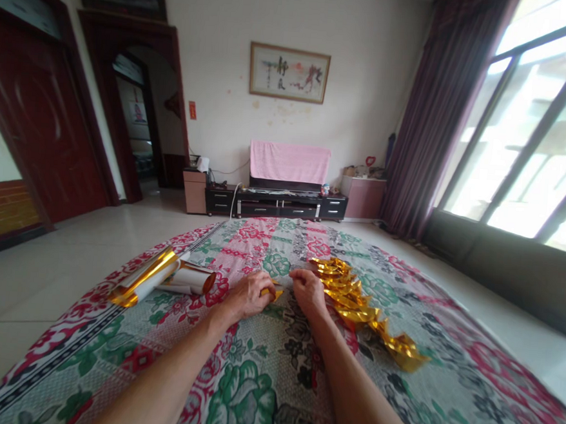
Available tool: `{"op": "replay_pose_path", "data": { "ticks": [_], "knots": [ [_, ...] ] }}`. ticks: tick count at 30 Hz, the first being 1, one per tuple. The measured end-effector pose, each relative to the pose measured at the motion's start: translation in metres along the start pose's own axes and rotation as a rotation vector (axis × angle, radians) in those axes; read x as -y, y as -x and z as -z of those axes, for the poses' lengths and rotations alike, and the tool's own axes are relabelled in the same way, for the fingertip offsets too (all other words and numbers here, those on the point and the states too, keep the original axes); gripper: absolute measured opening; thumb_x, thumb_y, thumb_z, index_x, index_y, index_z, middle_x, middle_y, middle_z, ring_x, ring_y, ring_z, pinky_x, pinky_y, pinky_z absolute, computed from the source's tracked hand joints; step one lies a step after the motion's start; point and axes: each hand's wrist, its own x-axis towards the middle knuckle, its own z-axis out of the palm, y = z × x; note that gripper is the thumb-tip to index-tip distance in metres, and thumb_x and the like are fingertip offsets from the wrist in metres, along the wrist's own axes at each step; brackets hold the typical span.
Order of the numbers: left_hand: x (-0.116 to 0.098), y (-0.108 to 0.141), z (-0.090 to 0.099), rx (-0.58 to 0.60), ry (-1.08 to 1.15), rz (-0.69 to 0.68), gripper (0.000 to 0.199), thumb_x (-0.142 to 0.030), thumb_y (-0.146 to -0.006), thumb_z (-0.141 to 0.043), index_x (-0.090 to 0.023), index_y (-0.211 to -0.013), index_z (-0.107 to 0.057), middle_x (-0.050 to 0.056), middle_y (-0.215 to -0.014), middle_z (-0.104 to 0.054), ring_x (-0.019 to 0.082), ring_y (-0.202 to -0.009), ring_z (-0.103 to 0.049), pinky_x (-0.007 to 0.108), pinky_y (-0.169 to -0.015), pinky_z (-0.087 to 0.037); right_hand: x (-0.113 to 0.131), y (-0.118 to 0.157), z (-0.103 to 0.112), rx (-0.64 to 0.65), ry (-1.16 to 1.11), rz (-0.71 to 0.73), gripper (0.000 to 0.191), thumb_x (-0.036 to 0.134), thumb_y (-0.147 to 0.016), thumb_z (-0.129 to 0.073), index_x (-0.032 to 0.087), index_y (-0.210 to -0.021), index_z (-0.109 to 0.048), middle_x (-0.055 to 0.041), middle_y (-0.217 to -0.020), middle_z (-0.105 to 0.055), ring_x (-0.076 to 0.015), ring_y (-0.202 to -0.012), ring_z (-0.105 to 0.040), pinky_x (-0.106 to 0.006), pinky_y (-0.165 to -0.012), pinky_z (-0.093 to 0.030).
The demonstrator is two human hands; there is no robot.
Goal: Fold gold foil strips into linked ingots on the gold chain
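Observation:
My left hand (252, 295) is closed around a small piece of gold foil paper (278, 294), whose tip pokes out past the fingers. Just to its right, my right hand (309, 292) has its fingers pinched together; what they hold, if anything, is too small to make out. Beside the right hand, several folded gold foil ingots (350, 293) lie in a row that runs toward me and to the right. Left of my left hand lie a curled gold foil sheet (150, 274) and a white roll (188, 278) with a gold inside.
A floral cloth (243, 396) covers the round table under both hands. Beyond it stand a low black TV cabinet (278, 205) and a screen draped with a pink towel (290, 162). Purple curtains (447, 114) and a window are on the right, a dark red door (43, 105) on the left.

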Motion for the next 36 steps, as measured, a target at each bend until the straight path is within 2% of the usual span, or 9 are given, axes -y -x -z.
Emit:
{"op": "replay_pose_path", "data": {
  "ticks": [4,7,11,14,17,21,27,32,36],
  "knots": [
    [0.000,0.000,0.000,-0.007,0.000,0.000,0.012,-0.016,-0.074,-0.053,-0.020,-0.074,-0.065,0.003,-0.089,-0.059,0.015,-0.087,-0.055,0.027,-0.083,-0.043,0.006,0.004,0.000,0.124,0.123,0.135,0.020,0.012,-0.062,-0.053,0.019,-0.075,-0.067,-0.0033,-0.077,-0.063,-0.0148,-0.069,-0.057,-0.024,-0.069,-0.045],
    [0.001,0.001,0.000,-0.011,0.002,-0.001,0.012,-0.016,-0.074,-0.053,-0.020,-0.074,-0.065,0.003,-0.089,-0.059,0.015,-0.087,-0.055,0.027,-0.083,-0.043,0.008,0.006,-0.001,0.170,0.169,0.180,0.019,0.010,-0.063,-0.052,0.018,-0.073,-0.066,-0.0051,-0.079,-0.062,-0.0156,-0.072,-0.057,-0.025,-0.070,-0.045],
    [0.002,0.001,-0.001,-0.005,0.013,0.004,0.014,-0.015,-0.074,-0.052,-0.020,-0.074,-0.065,0.003,-0.089,-0.059,0.015,-0.087,-0.055,0.027,-0.083,-0.044,0.009,0.007,-0.002,0.163,0.102,0.258,0.027,0.004,-0.064,-0.047,0.018,-0.079,-0.065,-0.0057,-0.085,-0.063,-0.0161,-0.081,-0.058,-0.025,-0.076,-0.044],
    [0.003,0.000,-0.001,0.003,0.026,0.013,0.012,-0.016,-0.073,-0.053,-0.020,-0.075,-0.064,0.003,-0.089,-0.059,0.015,-0.086,-0.055,0.027,-0.082,-0.044,0.015,0.009,-0.001,0.220,0.044,0.351,0.032,0.004,-0.065,-0.046,0.018,-0.089,-0.063,-0.0057,-0.093,-0.064,-0.0169,-0.089,-0.057,-0.027,-0.083,-0.041],
    [0.004,0.001,-0.003,-0.043,0.041,0.030,0.010,-0.017,-0.072,-0.054,-0.018,-0.079,-0.061,0.004,-0.087,-0.060,0.016,-0.085,-0.056,0.028,-0.080,-0.045,0.021,0.012,0.000,0.308,0.079,0.354,0.028,0.008,-0.067,-0.048,0.018,-0.088,-0.064,-0.0042,-0.087,-0.066,-0.0167,-0.083,-0.058,-0.026,-0.080,-0.042],
    [0.007,0.001,-0.006,-0.089,0.065,0.066,0.008,-0.017,-0.070,-0.055,-0.017,-0.077,-0.060,0.004,-0.085,-0.061,0.015,-0.082,-0.057,0.027,-0.078,-0.047,0.024,0.014,0.001,0.354,0.122,0.356,0.023,0.010,-0.067,-0.050,0.020,-0.081,-0.065,-0.0027,-0.083,-0.065,-0.0157,-0.081,-0.057,-0.025,-0.077,-0.041],
    [0.015,0.000,-0.002,-0.026,0.122,0.015,0.020,-0.009,-0.070,-0.048,-0.018,-0.068,-0.066,0.004,-0.086,-0.065,0.014,-0.084,-0.059,0.026,-0.080,-0.048,0.022,0.015,-0.002,0.363,0.132,0.358,0.017,0.015,-0.069,-0.053,0.021,-0.078,-0.066,-0.0024,-0.088,-0.065,-0.0153,-0.084,-0.056,-0.024,-0.079,-0.040],
    [0.021,0.002,0.006,0.052,0.147,-0.018,0.040,0.000,-0.059,-0.040,-0.019,-0.079,-0.069,0.002,-0.100,-0.064,0.013,-0.092,-0.059,0.025,-0.087,-0.046,0.024,0.015,-0.001,0.371,0.130,0.345,0.018,0.016,-0.072,-0.052,0.022,-0.079,-0.067,-0.0026,-0.088,-0.066,-0.0154,-0.084,-0.057,-0.025,-0.079,-0.041],
    [0.022,0.004,0.012,0.100,0.159,-0.032,0.047,0.001,-0.056,-0.037,-0.019,-0.082,-0.070,0.002,-0.105,-0.063,0.014,-0.098,-0.057,0.026,-0.091,-0.044,0.025,0.014,-0.002,0.359,0.138,0.339,0.017,0.017,-0.073,-0.053,0.022,-0.079,-0.068,-0.0032,-0.088,-0.066,-0.0156,-0.084,-0.057,-0.025,-0.079,-0.041]
  ]
}}
